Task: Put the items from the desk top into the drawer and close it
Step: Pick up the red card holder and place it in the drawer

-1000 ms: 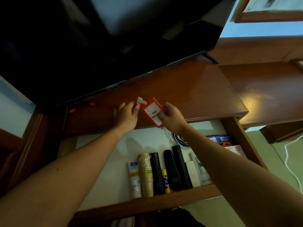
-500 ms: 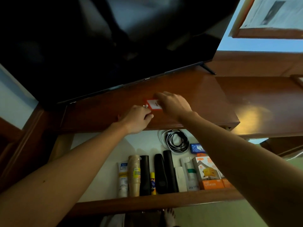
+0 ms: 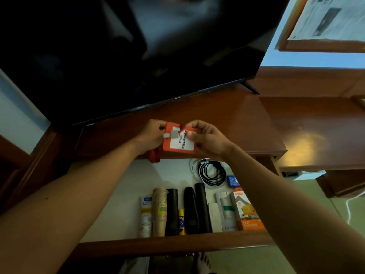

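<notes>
While pinched between both hands' fingers, red badge holder, over open drawer

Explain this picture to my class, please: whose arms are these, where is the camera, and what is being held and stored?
There is no machine here. A person wears a wide-angle camera on the head, looking forward and down, so the two bare arms reach in from the bottom corners.

Both hands, the left hand and the right hand, hold one orange card holder with a white label, above the front edge of the wooden desk top. A dark television stands at the back of the desk.

Below, the drawer is pulled open. Lined up inside are a tube, a stack of paper cups, several black items, white boxes and an orange box. A coiled black cable lies further back.

The card holder is not yet in the drawer.
</notes>
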